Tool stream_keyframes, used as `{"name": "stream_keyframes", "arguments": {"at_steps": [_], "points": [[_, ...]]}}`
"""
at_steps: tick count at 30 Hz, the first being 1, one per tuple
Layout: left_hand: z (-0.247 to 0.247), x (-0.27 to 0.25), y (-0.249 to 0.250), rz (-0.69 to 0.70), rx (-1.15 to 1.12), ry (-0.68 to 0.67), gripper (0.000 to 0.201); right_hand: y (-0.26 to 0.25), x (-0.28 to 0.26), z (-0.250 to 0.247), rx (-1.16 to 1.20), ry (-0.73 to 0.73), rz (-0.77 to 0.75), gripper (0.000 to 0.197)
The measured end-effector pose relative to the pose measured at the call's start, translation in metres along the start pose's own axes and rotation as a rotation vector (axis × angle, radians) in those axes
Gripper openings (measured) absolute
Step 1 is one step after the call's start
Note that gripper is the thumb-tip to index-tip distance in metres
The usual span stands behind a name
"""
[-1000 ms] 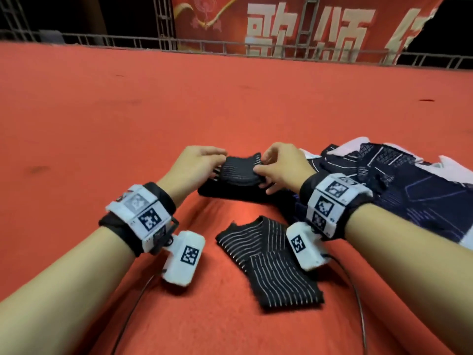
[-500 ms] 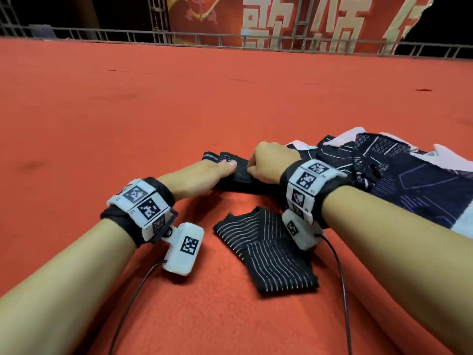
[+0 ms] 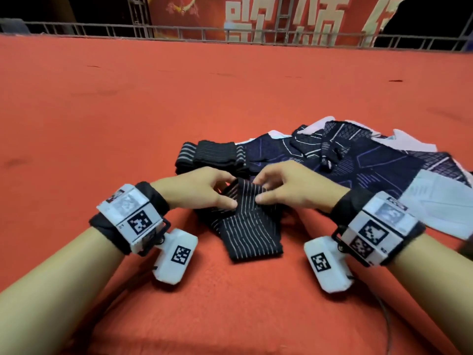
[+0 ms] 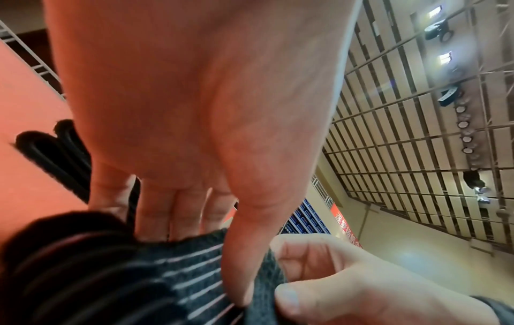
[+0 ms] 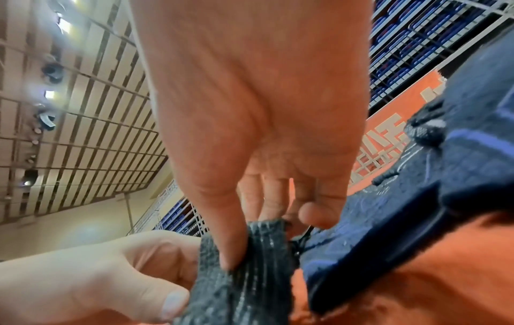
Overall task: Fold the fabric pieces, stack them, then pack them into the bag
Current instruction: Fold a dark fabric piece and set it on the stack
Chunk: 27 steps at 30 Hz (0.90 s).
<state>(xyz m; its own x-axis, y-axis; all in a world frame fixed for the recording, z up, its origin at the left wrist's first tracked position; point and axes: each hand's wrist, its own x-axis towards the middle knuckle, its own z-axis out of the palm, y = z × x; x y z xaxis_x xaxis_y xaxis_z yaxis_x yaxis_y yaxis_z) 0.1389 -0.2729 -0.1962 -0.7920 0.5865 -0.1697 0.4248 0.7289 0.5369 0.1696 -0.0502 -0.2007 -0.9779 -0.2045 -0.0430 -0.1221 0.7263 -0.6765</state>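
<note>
A black fabric piece with thin white stripes (image 3: 245,221) lies on the red carpet between my wrists. My left hand (image 3: 204,190) pinches its far end from the left, thumb on top and fingers under the edge (image 4: 242,274). My right hand (image 3: 284,188) pinches the same end from the right (image 5: 230,252). Just beyond my hands a folded black striped piece (image 3: 212,155) rests on the carpet. The dark blue patterned bag (image 3: 358,162) lies flat to the right, with a black drawstring knot (image 3: 330,155) on top.
Red carpet (image 3: 128,111) stretches far ahead and to the left. A metal railing (image 3: 230,34) and a red banner (image 3: 281,19) close the far edge. White fabric (image 3: 440,201) shows under the bag at the right. Cables trail from both wrist cameras.
Both hands let go of the folded piece at the back and drew toward me. They now pinch the far end of the nearer striped piece, which is bunched up at that end.
</note>
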Motion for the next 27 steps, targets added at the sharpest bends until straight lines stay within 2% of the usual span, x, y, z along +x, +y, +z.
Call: {"name": "stream_keyframes", "arguments": {"at_steps": [1,3,4,6,8,9,10,12,13,15,18,21,25,27], "points": [[0.0,-0.003,0.0,0.003,-0.018,0.005,0.04,0.002,-0.007,-0.003,0.043,0.075,-0.025,0.027],[0.0,-0.004,0.001,0.028,-0.06,-0.004,0.016,0.002,-0.026,-0.008,-0.081,0.221,-0.104,0.029],[0.001,-0.004,0.002,0.045,-0.082,0.001,0.005,-0.003,-0.036,-0.007,-0.124,0.2,-0.141,0.032],[0.003,-0.001,0.005,0.053,-0.095,0.065,0.016,-0.014,-0.052,-0.003,-0.152,-0.075,-0.139,0.044],[0.004,0.002,0.009,0.036,-0.089,0.091,0.018,-0.019,-0.056,0.005,-0.306,-0.321,-0.107,0.064],[0.005,0.003,0.01,0.032,-0.076,0.081,0.019,-0.019,-0.055,0.008,-0.365,-0.349,-0.124,0.065],[0.006,0.005,0.009,0.029,-0.063,0.072,0.022,-0.019,-0.053,0.009,-0.362,-0.326,-0.161,0.056],[0.006,0.005,0.006,0.01,-0.05,0.074,0.023,-0.016,-0.052,0.004,-0.199,-0.232,-0.251,0.03],[0.005,0.007,0.004,-0.004,-0.071,0.1,0.019,-0.012,-0.054,-0.002,-0.088,-0.172,-0.279,0.023],[0.002,0.009,-0.001,-0.031,-0.149,0.199,0.011,0.0,-0.061,-0.015,0.155,-0.016,-0.316,0.017],[0.003,0.013,-0.001,-0.055,-0.172,0.292,0.013,0.019,-0.076,-0.028,0.483,0.149,-0.306,0.016],[0.005,0.015,0.0,-0.065,-0.139,0.296,0.012,0.028,-0.084,-0.024,0.706,0.097,-0.234,0.014],[0.002,0.017,-0.007,-0.088,-0.024,0.352,0.016,0.032,-0.085,-0.031,1.068,0.04,-0.25,0.016],[-0.001,0.01,-0.007,-0.087,-0.106,0.294,0.013,0.031,-0.088,-0.034,1.149,0.036,-0.224,0.013]]}}
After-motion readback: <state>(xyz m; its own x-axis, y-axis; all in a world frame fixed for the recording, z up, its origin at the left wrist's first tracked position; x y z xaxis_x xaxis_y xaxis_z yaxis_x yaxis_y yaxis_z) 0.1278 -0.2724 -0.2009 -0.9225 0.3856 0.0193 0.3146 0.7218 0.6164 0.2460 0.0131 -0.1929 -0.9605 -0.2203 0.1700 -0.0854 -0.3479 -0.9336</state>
